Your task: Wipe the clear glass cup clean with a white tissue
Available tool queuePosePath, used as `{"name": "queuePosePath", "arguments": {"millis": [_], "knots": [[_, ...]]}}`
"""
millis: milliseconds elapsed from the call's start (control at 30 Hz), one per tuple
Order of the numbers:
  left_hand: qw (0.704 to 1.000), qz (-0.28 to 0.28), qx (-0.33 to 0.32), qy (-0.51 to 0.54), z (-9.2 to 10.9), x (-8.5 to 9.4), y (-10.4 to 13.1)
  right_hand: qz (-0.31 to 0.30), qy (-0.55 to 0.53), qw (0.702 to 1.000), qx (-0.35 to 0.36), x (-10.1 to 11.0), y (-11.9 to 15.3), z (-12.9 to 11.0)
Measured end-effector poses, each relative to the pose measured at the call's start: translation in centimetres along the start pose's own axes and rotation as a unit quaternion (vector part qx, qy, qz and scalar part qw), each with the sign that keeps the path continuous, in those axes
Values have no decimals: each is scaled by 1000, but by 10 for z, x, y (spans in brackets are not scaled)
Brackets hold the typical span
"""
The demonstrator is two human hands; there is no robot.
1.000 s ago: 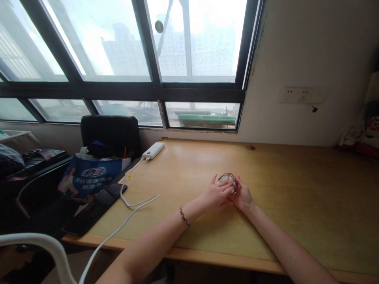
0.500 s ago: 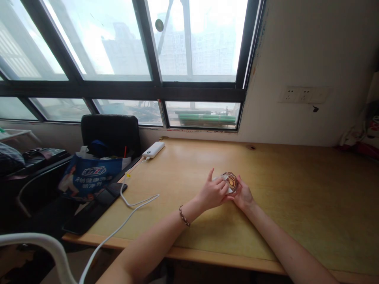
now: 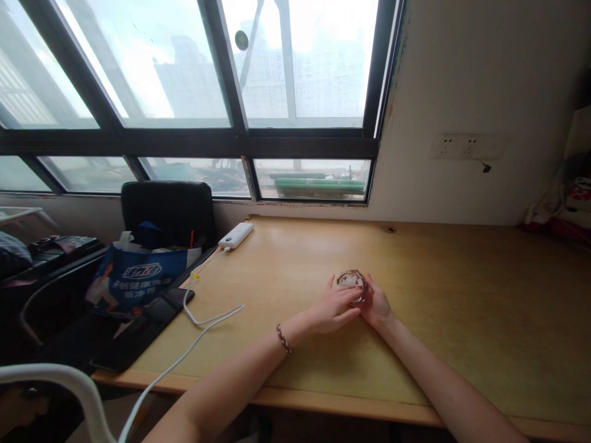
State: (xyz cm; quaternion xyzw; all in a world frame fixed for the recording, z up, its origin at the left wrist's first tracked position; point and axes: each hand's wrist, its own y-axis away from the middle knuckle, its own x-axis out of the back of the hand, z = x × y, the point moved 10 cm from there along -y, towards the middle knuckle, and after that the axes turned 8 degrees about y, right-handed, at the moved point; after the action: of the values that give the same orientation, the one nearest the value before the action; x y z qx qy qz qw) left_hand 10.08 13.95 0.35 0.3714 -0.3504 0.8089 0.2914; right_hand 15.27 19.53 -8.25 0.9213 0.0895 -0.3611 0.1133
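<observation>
— Wooden desk (image 3: 462, 320), pale yellow, and on it both hands meet around one small round object (image 3: 351, 282). What is it?

— Hard to name: a pale ball-like thing wrapped in brownish strands, too small to tell more. It sits on the desk near the middle, well in from the front edge.

— And the hands?

— The left hand (image 3: 333, 306) lies at about eight o'clock from it, fingers curled over its near-left side, index finger stretched toward eleven o'clock. The right hand (image 3: 376, 304) sits at about four o'clock, fingers pressed to its right flank. Both are closed on it, thumbs nearly touching beneath.

— Anything on the wrists?

— A braided bracelet (image 3: 283, 339) on the left one.

— What else is around?

— At ten o'clock from the hands, near the window sill, a white power bank (image 3: 236, 235); its white cable (image 3: 210, 320) loops across the desk's left edge and runs down toward seven o'clock. Beyond the edge, at nine o'clock, a blue printed bag (image 3: 138, 277) rests on a black chair (image 3: 168, 209).
</observation>
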Motion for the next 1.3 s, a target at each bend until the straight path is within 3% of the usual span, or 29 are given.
{"name": "queuePosePath", "arguments": {"millis": [100,200,433,600,733,867,1033,1200,1300], "knots": [[997,6,8,73,-5,7,-1,-17,5,1000,10,-3,0,-2],[997,23,2,80,-7,16,-1,-31,9,999,-3,-8,2,-1],[992,72,-27,-96,-4,28,1,-6,-20,1000,-3,-7,3,-5],[983,102,-75,-134,5,31,2,-4,-42,999,8,1,0,-13],[987,147,-52,-37,-3,32,2,14,-61,998,24,9,-1,-19],[979,186,11,87,-25,25,3,18,-61,998,28,12,-1,-17],[966,179,74,173,-47,16,3,-6,-47,998,30,6,-1,-13],[954,161,53,248,-37,19,-2,-27,-52,998,26,-5,4,-11],[941,184,63,276,-37,22,0,-53,-45,998,12,-18,10,-11]]}}
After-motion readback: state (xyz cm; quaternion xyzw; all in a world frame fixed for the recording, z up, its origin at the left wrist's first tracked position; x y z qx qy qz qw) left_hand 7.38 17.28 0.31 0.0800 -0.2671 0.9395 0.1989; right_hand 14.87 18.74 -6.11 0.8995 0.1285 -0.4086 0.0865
